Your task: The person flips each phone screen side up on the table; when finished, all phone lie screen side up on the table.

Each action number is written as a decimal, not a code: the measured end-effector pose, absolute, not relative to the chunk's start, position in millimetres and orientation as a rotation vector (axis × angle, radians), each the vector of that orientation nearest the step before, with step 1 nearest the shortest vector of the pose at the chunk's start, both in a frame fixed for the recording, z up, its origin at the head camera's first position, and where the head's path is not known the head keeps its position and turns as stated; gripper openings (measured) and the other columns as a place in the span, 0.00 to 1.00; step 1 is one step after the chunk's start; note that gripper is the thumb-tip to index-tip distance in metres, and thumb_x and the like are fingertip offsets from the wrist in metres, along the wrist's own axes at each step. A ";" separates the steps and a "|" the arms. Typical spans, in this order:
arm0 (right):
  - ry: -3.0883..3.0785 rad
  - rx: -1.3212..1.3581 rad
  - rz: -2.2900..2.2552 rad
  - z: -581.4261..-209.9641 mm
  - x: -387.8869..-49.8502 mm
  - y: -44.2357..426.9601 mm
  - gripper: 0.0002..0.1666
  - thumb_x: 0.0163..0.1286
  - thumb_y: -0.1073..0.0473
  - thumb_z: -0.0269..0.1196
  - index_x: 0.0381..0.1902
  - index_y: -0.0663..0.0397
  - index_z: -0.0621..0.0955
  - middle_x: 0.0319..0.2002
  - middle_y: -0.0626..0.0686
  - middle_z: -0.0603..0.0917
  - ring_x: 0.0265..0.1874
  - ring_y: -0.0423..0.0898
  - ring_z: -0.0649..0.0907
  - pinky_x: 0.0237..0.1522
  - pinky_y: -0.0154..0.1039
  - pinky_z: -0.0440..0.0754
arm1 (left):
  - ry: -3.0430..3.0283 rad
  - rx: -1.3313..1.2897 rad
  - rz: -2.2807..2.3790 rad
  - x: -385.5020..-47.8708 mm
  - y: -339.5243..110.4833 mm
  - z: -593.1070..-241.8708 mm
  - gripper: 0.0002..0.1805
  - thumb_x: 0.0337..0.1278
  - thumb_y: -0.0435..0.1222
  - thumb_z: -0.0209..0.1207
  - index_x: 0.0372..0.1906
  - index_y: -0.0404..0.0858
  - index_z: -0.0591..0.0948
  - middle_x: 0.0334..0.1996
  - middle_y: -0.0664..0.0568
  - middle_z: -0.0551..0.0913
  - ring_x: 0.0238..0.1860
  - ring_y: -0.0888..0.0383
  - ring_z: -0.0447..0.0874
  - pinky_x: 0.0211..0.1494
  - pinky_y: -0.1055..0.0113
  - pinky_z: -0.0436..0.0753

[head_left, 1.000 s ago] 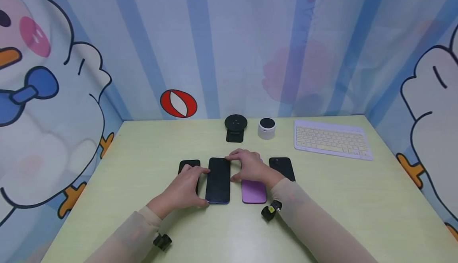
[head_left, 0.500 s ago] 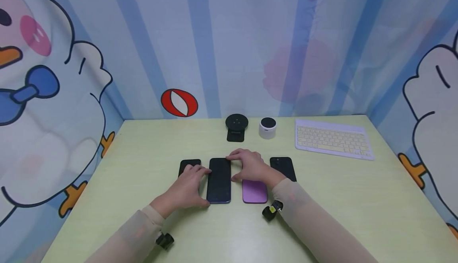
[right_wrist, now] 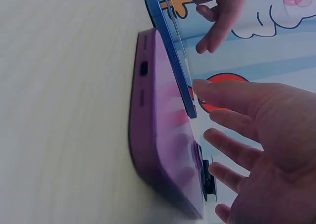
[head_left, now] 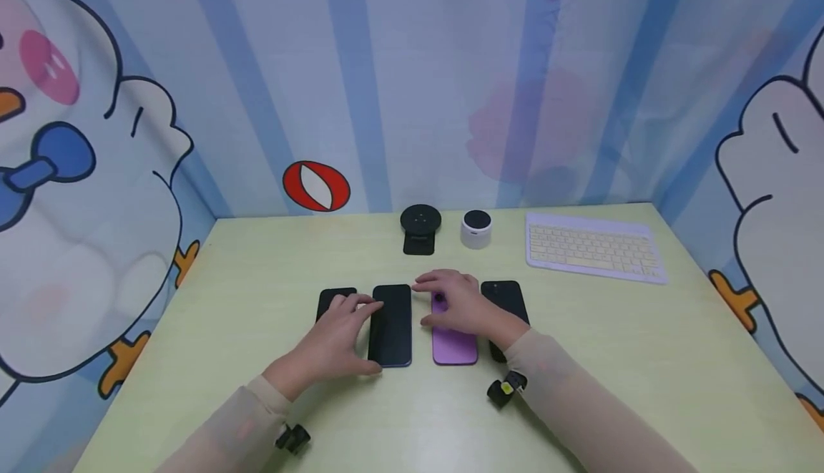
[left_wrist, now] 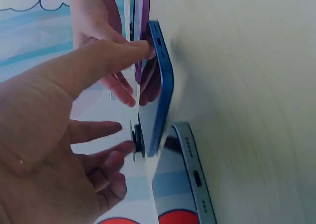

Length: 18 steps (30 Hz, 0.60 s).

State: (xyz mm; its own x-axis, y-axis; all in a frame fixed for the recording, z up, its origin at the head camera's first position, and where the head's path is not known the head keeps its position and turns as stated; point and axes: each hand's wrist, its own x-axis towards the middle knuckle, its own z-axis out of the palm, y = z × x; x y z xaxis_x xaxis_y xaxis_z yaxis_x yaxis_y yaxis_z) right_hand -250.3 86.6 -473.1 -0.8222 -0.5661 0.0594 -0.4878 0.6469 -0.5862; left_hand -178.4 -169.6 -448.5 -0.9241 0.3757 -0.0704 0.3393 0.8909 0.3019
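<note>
A dark-screened phone with a blue edge lies flat on the table in the head view. My left hand hovers at its left side, index fingertip over the long edge and thumb by the near corner. Beneath that hand, a second dark phone is partly hidden. My right hand is spread above a purple phone, its fingertips just off the blue-edged phone's right side. A black phone lies partly under the right wrist. In both wrist views the fingers are loosely extended and grasp nothing.
Along the back of the table stand a black round-topped charging stand and a small white cylinder with a black top. A lilac keyboard lies at the back right. A printed curtain rises behind.
My right hand has drawn slightly right, away from the blue-edged phone, showing more of the purple and black phones. The left fingers have shifted a little right over the blue-edged phone's edge.
</note>
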 end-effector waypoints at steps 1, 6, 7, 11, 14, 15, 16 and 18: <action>2.741 -0.871 -0.914 -471.9 -248.2 91.1 0.35 0.63 0.52 0.75 0.68 0.47 0.81 0.71 0.51 0.77 0.76 0.56 0.68 0.72 0.71 0.53 | 2.931 0.576 0.436 -177.9 -167.1 -447.1 0.55 0.36 0.55 0.82 0.74 0.43 0.72 0.71 0.48 0.72 0.65 0.49 0.66 0.66 0.51 0.78; 2.794 -0.814 -0.862 -467.8 -240.7 112.9 0.32 0.65 0.52 0.74 0.67 0.45 0.81 0.70 0.51 0.77 0.76 0.57 0.66 0.73 0.73 0.48 | 2.894 0.657 0.480 -178.1 -153.5 -445.7 0.51 0.42 0.54 0.80 0.75 0.45 0.72 0.71 0.50 0.73 0.63 0.50 0.67 0.64 0.53 0.78; 2.805 -0.803 -0.843 -467.7 -240.1 116.9 0.32 0.65 0.52 0.73 0.67 0.45 0.81 0.70 0.51 0.77 0.76 0.57 0.66 0.73 0.73 0.48 | 2.883 0.671 0.485 -178.6 -150.4 -446.5 0.51 0.43 0.54 0.79 0.74 0.45 0.73 0.70 0.50 0.74 0.63 0.51 0.68 0.64 0.53 0.78; 2.838 -0.754 -0.788 -468.1 -238.2 131.1 0.32 0.65 0.52 0.73 0.67 0.47 0.81 0.70 0.53 0.78 0.76 0.57 0.67 0.73 0.72 0.48 | 2.835 0.729 0.485 -180.9 -139.1 -452.4 0.47 0.48 0.55 0.77 0.74 0.47 0.73 0.69 0.52 0.75 0.63 0.53 0.68 0.64 0.54 0.78; 2.852 -0.727 -0.771 -469.1 -237.5 140.4 0.32 0.66 0.52 0.72 0.67 0.49 0.81 0.70 0.54 0.77 0.75 0.58 0.68 0.74 0.71 0.48 | 2.815 0.765 0.483 -182.7 -131.4 -456.1 0.45 0.49 0.56 0.76 0.73 0.48 0.74 0.70 0.52 0.75 0.63 0.53 0.68 0.64 0.54 0.78; 2.855 -0.718 -0.765 -469.8 -237.5 143.2 0.32 0.67 0.52 0.72 0.68 0.49 0.81 0.69 0.55 0.77 0.75 0.58 0.68 0.73 0.71 0.48 | 2.811 0.775 0.479 -183.2 -128.9 -457.0 0.44 0.50 0.56 0.75 0.73 0.47 0.75 0.70 0.52 0.75 0.63 0.53 0.67 0.63 0.55 0.78; 2.856 -0.710 -0.758 -470.5 -237.2 145.6 0.32 0.67 0.51 0.72 0.68 0.49 0.80 0.69 0.55 0.77 0.75 0.58 0.68 0.73 0.70 0.48 | 2.807 0.785 0.472 -183.7 -126.5 -457.8 0.44 0.50 0.56 0.75 0.73 0.47 0.75 0.70 0.52 0.75 0.63 0.53 0.67 0.63 0.55 0.78; 2.854 -0.697 -0.741 -472.5 -237.1 148.9 0.31 0.68 0.51 0.71 0.68 0.49 0.80 0.70 0.55 0.77 0.74 0.58 0.68 0.73 0.70 0.48 | 2.798 0.803 0.465 -184.4 -122.4 -459.7 0.44 0.50 0.56 0.75 0.72 0.47 0.76 0.70 0.51 0.76 0.63 0.53 0.67 0.64 0.55 0.78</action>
